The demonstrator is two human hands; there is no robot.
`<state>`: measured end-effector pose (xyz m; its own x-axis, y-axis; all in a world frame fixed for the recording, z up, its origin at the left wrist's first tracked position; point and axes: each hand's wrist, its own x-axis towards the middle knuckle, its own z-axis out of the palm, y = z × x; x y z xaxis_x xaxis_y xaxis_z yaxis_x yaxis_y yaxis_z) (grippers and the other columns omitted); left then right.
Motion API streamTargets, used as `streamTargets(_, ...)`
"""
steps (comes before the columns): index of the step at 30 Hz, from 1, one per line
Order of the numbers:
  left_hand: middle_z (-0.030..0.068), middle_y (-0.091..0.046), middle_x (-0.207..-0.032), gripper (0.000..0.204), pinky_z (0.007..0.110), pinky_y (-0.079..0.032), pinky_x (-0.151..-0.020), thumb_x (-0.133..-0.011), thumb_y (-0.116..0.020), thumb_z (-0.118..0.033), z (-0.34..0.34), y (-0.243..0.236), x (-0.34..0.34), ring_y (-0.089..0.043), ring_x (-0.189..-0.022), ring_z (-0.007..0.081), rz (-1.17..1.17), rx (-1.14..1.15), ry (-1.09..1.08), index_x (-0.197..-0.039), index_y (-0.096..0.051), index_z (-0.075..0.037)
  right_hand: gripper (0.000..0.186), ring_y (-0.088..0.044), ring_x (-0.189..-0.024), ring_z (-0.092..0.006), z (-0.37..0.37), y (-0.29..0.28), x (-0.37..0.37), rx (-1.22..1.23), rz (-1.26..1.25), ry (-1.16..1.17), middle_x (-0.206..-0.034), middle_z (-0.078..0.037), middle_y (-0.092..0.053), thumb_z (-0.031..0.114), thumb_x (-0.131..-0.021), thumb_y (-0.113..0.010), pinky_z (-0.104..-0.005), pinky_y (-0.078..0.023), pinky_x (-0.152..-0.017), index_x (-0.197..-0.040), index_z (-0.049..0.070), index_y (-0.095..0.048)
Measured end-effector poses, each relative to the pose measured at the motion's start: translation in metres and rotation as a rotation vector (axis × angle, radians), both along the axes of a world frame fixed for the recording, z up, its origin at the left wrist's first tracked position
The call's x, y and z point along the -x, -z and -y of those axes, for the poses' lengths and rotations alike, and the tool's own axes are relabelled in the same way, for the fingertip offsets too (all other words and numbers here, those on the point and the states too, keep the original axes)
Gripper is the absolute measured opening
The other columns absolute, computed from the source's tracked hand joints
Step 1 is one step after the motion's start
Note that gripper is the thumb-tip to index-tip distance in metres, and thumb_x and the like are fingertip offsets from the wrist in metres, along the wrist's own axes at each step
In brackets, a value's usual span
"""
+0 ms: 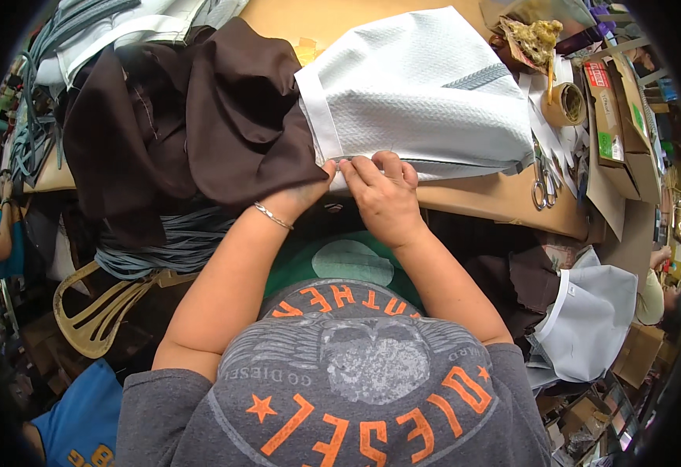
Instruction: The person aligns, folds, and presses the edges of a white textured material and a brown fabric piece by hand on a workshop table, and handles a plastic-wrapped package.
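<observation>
A white textured fabric piece (418, 93), sewn into a pouch-like shape, lies on the table before me. A smooth white band (318, 113) edges its left side, where dark brown cloth (239, 109) is joined and spreads left in loose folds. At the near edge of this join, my right hand (387, 198) pinches the white fabric with bent fingers. My left hand (309, 192) is closed beside it, thumb near the right fingertips; brown cloth hides most of its fingers. A dark strip runs along the white piece's near edge, right of my hands.
Scissors (541, 183) lie at right on the tan tabletop (473, 198), near a tape roll (566, 104) and cardboard boxes (617, 124). Grey cord (153, 249) hangs over a tan plastic chair (91, 311) below left. White fabric pieces (589, 311) are heaped lower right. Other people are at both sides.
</observation>
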<state>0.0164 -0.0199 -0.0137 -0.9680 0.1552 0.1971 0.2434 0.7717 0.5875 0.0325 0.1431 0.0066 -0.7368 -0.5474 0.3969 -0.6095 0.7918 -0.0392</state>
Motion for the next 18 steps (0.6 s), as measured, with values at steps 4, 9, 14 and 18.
streamTargets(4, 0.0156, -0.044, -0.124, 0.061, 0.032, -0.027, -0.100, -0.073, -0.062, -0.034, 0.011, -0.047, 0.010, -0.038, -0.117, 0.0268, 0.598, 0.032, 0.004, -0.122, -0.041, -0.004, 0.031, -0.047, -0.085, -0.0146, 0.001, -0.007, 0.002, -0.038, 0.044, -0.004, -0.091, 0.007, -0.054, 0.014, -0.067, -0.054, -0.0303, -0.034, -0.075, -0.098, 0.013, -0.061)
streamTargets(9, 0.0144, -0.046, -0.122, 0.059, 0.031, -0.029, -0.098, -0.074, -0.061, -0.038, 0.023, -0.029, 0.011, -0.040, -0.115, 0.0263, 0.568, 0.109, 0.018, -0.120, -0.044, -0.004, 0.030, -0.048, -0.084, -0.0153, 0.005, -0.008, 0.001, -0.057, 0.032, -0.034, -0.091, 0.004, -0.054, 0.013, -0.068, -0.054, -0.0309, -0.036, -0.073, -0.097, 0.009, -0.061)
streamTargets(14, 0.0132, -0.048, -0.121, 0.055, 0.031, -0.032, -0.096, -0.076, -0.060, -0.038, 0.022, -0.020, 0.006, -0.042, -0.114, 0.0252, 0.419, 0.121, 0.022, -0.118, -0.047, -0.006, 0.031, -0.052, -0.089, -0.0178, 0.016, -0.007, -0.002, -0.033, 0.057, -0.146, -0.098, -0.004, -0.055, 0.011, -0.071, -0.052, -0.0292, -0.041, -0.072, -0.100, 0.001, -0.058)
streamTargets(18, 0.0124, -0.050, -0.118, 0.053, 0.032, -0.035, -0.093, -0.075, -0.060, -0.039, 0.022, -0.025, 0.007, -0.045, -0.110, 0.0250, 0.508, 0.075, 0.025, -0.115, -0.049, -0.006, 0.032, -0.053, -0.093, -0.0198, 0.024, -0.007, -0.006, -0.066, 0.061, -0.083, -0.098, -0.007, -0.055, 0.010, -0.072, -0.051, -0.0298, -0.042, -0.078, -0.101, -0.002, -0.057)
